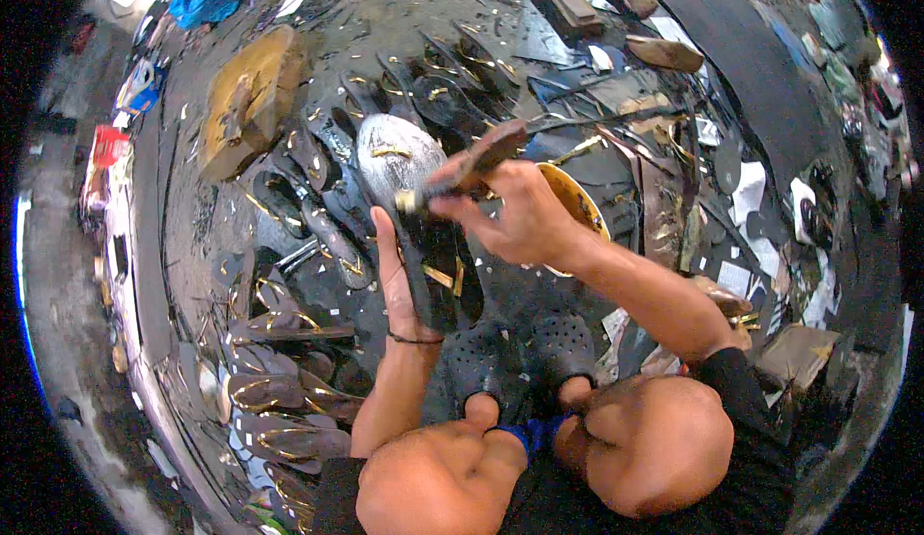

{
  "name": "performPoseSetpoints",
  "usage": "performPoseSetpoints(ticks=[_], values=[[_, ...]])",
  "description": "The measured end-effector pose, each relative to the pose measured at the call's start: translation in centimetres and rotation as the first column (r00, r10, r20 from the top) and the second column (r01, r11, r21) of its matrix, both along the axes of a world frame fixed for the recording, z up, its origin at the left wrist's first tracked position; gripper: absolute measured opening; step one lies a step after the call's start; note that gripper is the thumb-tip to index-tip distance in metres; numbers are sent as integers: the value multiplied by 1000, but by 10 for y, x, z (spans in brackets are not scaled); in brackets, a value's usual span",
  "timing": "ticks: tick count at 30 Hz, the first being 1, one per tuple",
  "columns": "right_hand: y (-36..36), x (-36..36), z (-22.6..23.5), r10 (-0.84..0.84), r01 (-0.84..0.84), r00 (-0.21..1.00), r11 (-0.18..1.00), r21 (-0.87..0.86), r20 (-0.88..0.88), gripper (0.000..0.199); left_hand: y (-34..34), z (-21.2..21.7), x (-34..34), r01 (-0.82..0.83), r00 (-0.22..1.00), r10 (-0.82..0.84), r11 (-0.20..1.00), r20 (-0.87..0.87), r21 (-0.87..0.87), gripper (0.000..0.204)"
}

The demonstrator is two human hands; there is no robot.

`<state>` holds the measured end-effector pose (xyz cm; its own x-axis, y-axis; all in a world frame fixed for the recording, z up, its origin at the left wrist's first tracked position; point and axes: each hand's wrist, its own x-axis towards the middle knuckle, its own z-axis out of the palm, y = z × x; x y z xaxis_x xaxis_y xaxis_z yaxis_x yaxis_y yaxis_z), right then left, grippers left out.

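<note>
My left hand (402, 290) is closed round the side of a dark sandal sole (438, 280), its thumb pointing up along the edge. The sole's far end carries a shiny whitish surface (397, 145) with a small gold strip on it. Narrow gold strips also lie over its dark near part. My right hand (525, 216) grips a brown-handled tool (493, 153), slightly blurred. The tool's pale tip meets or hovers just over the middle of the sole; I cannot tell which. Partly behind my right hand stands a yellowish bowl (580, 203) with dark marks inside.
Several dark sandals with gold straps (313, 203) lie beyond and left of my hands, with more stacked sandals (279, 391) at the near left. A wooden block (252, 102) sits at the far left. Scraps and brown shoe lasts (664, 54) litter the right. Grey clogs (474, 357) are on my feet.
</note>
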<state>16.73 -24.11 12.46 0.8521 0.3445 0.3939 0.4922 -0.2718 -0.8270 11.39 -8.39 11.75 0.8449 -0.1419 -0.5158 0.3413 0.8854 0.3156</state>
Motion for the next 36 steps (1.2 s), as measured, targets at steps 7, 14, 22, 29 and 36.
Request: performPoseSetpoints(ticks=[7,14,22,29,36], values=[[-12,-70,9,321,-329,942,942,72,97,34,43,-16,8,-143,977,143,990,160,-11,62],[4,-84,0,117,-110,993,979,174,-26,24,56,-16,12,-132,973,155,981,168,-142,64],[3,-99,23,469,-478,875,876,67,116,30,21,1,2,-20,996,-9,953,92,304,67],[-22,-6,26,305,-295,882,952,-84,359,27,-13,0,-8,146,989,-145,988,27,-48,69],[-8,-65,41,392,-412,786,909,-67,479,34,2,14,-1,131,969,-133,991,-207,-21,65]])
